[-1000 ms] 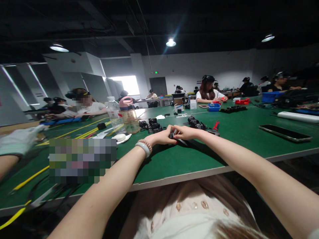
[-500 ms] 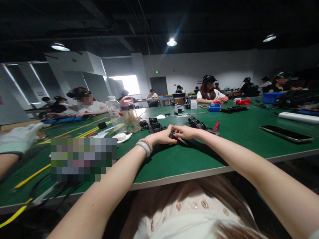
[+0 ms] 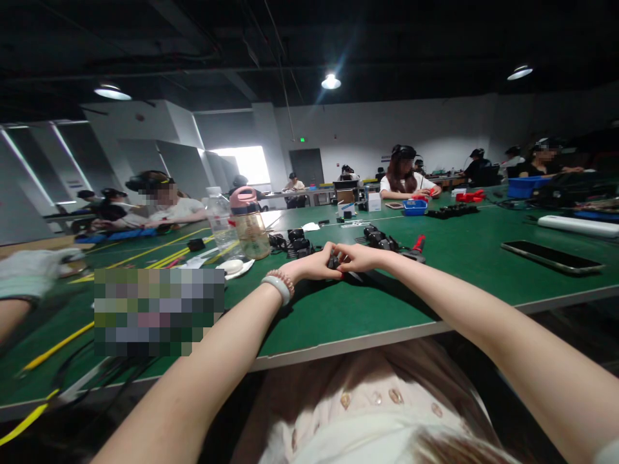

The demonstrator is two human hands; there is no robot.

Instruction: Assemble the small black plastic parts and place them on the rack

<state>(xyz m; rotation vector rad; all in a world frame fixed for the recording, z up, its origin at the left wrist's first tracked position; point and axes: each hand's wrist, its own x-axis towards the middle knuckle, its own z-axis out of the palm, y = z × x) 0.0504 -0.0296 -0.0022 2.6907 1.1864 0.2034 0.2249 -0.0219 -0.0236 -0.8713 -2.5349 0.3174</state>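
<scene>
- Phone (image 3: 551, 256): flat, near front edge of tabletop (image 3: 338, 316), toward the right.
- White bar (image 3: 578, 227): behind phone.
- Pink-lidded bottle (image 3: 251, 229): upright, beside clear bottle (image 3: 220, 222), left of middle.
- Small blue bin (image 3: 414, 207): near far edge.

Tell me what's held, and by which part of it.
The left hand and right hand have a small dark piece in their grip; where they hold it is hidden.

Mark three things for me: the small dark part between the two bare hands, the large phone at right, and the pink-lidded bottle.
Small dark part (image 3: 333, 261): head view, on its exposed side.
Large phone (image 3: 551, 256): head view, mid-screen.
Pink-lidded bottle (image 3: 253, 235): head view, on its body below the lid.
</scene>
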